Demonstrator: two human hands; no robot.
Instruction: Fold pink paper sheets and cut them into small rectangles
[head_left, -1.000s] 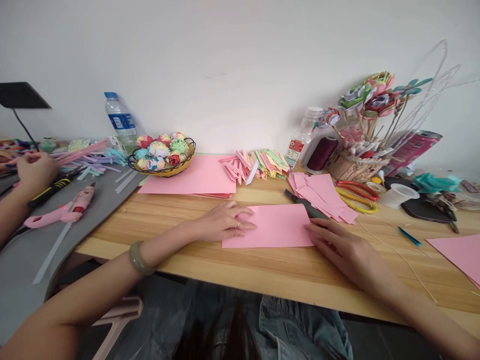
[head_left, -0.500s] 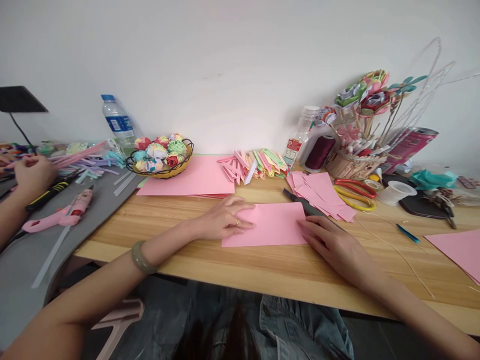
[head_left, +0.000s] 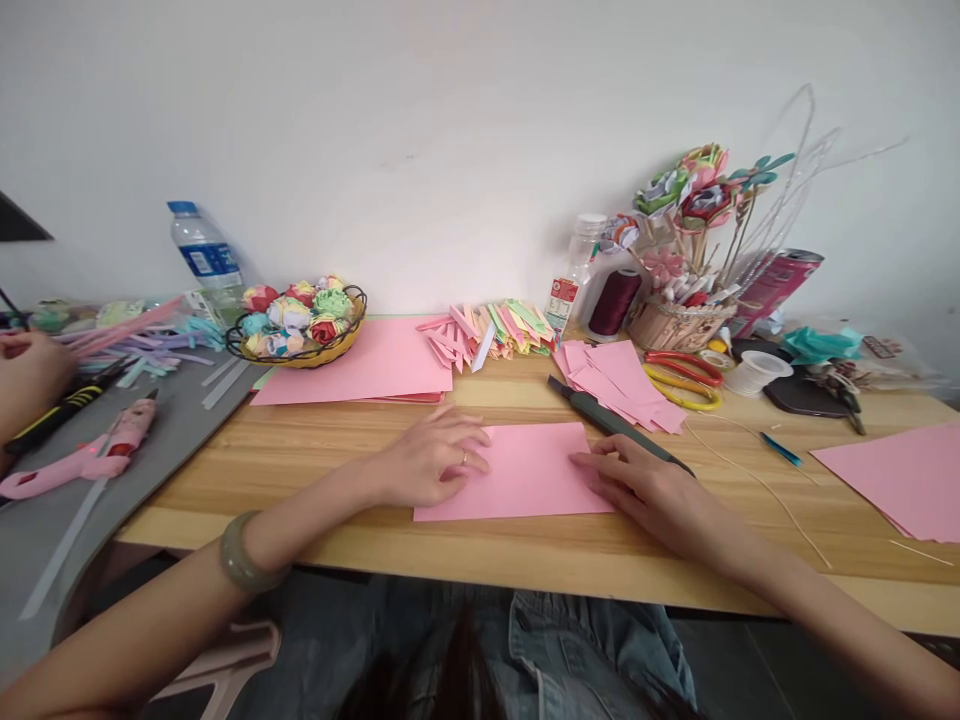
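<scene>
A pink sheet of paper (head_left: 529, 475) lies flat on the wooden table near its front edge. Over its left part rests my left hand (head_left: 431, 460), fingers spread, with a ring on one finger and a bangle on the wrist. My right hand (head_left: 637, 485) lies at the sheet's right edge, fingers stretched out and touching it. A dark utility knife (head_left: 622, 430) lies behind the right hand, beside a loose pile of small pink paper pieces (head_left: 615, 375).
Behind stand a basket of paper flowers (head_left: 304, 330), larger pink sheets (head_left: 390, 365) and folded strips (head_left: 495, 330). Right: scissors (head_left: 682, 370), thread spool (head_left: 757, 372), flower pot (head_left: 679, 320), pink sheets (head_left: 892, 475). Left: glue gun (head_left: 97, 455), bottle (head_left: 202, 255), another person's hand (head_left: 30, 375).
The view has swung slightly to the right, so things appear further left. My left hand has lifted a little toward the sheet's left edge; the right hand stays at the right edge.
</scene>
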